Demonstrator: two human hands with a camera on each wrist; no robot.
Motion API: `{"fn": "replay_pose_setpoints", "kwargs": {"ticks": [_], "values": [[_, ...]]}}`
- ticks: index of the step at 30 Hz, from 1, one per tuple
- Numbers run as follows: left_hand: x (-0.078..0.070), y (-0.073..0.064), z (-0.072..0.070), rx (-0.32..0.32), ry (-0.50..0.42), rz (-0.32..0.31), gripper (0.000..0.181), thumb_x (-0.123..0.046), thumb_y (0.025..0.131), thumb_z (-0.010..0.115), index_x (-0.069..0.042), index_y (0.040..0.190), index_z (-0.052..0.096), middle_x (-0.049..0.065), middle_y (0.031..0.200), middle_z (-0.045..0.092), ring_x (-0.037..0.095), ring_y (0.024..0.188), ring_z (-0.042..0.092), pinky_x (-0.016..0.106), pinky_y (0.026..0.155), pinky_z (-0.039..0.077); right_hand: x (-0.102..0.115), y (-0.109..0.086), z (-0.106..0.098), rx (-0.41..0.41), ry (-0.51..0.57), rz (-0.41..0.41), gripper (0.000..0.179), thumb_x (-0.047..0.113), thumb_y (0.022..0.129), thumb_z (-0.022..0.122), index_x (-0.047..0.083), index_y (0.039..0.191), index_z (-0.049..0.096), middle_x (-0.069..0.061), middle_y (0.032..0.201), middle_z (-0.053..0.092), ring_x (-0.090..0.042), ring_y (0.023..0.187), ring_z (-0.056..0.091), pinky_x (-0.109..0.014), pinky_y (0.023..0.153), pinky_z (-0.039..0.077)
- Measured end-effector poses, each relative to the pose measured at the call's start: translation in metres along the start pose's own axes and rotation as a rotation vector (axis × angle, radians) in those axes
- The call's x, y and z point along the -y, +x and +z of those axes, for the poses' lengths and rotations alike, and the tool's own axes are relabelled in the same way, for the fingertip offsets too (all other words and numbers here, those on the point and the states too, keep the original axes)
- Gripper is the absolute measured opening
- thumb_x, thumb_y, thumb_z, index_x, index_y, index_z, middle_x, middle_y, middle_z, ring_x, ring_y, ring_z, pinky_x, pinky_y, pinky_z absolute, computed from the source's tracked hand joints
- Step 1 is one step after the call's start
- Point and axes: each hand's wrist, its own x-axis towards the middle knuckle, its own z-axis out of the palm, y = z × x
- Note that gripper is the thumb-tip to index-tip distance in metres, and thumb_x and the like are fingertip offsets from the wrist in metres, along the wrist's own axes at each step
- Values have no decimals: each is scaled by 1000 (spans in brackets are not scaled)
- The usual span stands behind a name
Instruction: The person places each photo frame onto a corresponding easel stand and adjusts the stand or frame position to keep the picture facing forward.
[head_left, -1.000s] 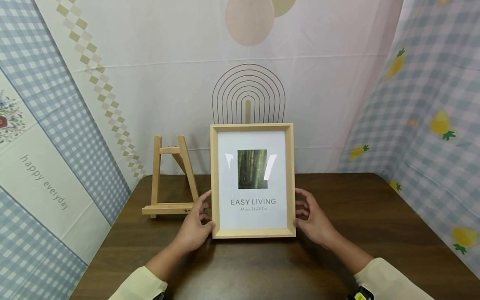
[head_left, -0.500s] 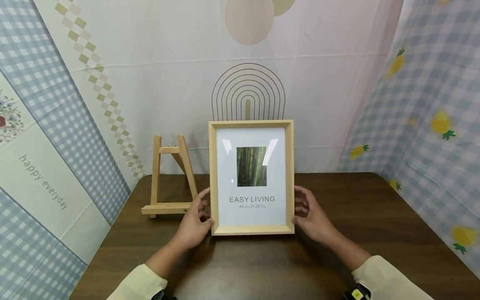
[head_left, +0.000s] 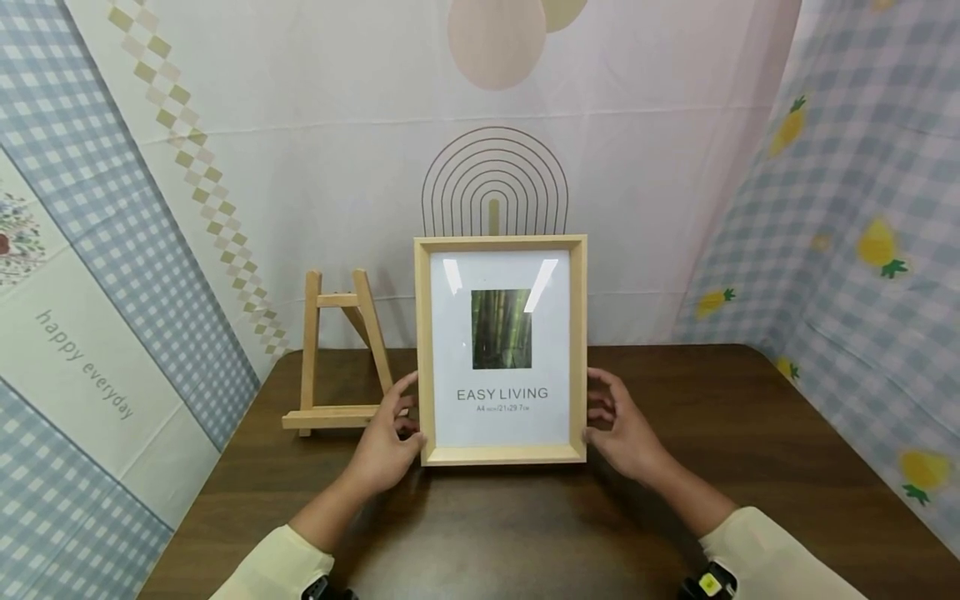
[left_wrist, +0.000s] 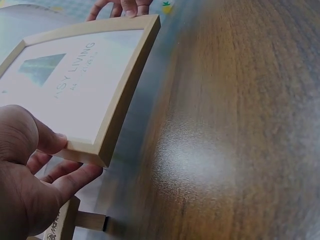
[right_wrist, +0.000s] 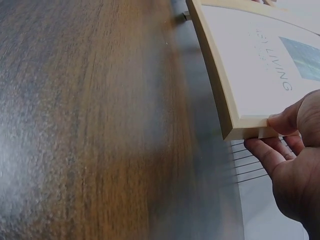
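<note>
The frame (head_left: 500,350) sits bang over the middle of the counter (head_left: 510,533), between its left and right edges: pale wood, close to upright, face towards the head view. White sheet inside, bamboo picture (head_left: 501,329) just above centre, EASY LIVING in capitals beneath, a finer line starting A4 under that, and glare flashing off the front in two bright streaks. The left hand (head_left: 386,442) pinches its left side low down, thumb in front, fingers round behind; the right hand (head_left: 626,433) matches it on the other side. From the wrist views, the lower edge looks lifted off the wood.

Over to the counter's back left corner: the easel (head_left: 309,350), light wood, standing, its ledge (head_left: 326,417) to the front. The ledge's right end slips behind the left hand's fingers; touching or not, I can't tell. A white cloth (head_left: 300,183) hangs along the back edge, a blue checked cloth (head_left: 847,292) down the right.

Dark wood runs from the right hand across to the right edge and rounded back right corner, with more in front, between the forearms.
</note>
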Motion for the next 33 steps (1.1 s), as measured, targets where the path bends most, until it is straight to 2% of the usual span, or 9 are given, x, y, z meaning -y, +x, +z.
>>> {"fn": "replay_pose_setpoints", "kwargs": {"ticks": [17, 26, 33], "values": [[-2, 5, -4, -6, 21, -17, 90, 19, 90, 61, -29, 159, 30, 19, 136, 55, 33, 101, 63, 34, 75, 56, 0, 5, 2, -2, -29, -15, 89, -20, 82, 66, 14, 155, 29, -27, 133, 54, -39, 110, 60, -34, 85, 55], [-6, 8, -5, -17, 18, -10, 89, 19, 89, 61, -28, 158, 32, 20, 136, 55, 34, 104, 62, 39, 80, 55, 2, 8, 1, -9, -21, -38, 88, -20, 81, 66, 13, 155, 30, -26, 133, 55, -39, 109, 60, -34, 86, 54], [-8, 9, -7, -25, 10, 4, 88, 20, 88, 61, -26, 158, 32, 20, 133, 55, 33, 101, 62, 35, 78, 55, 7, 10, 1, -9, -20, -40, 89, -19, 81, 67, 13, 155, 29, -26, 134, 54, -38, 110, 60, -36, 87, 54]]}}
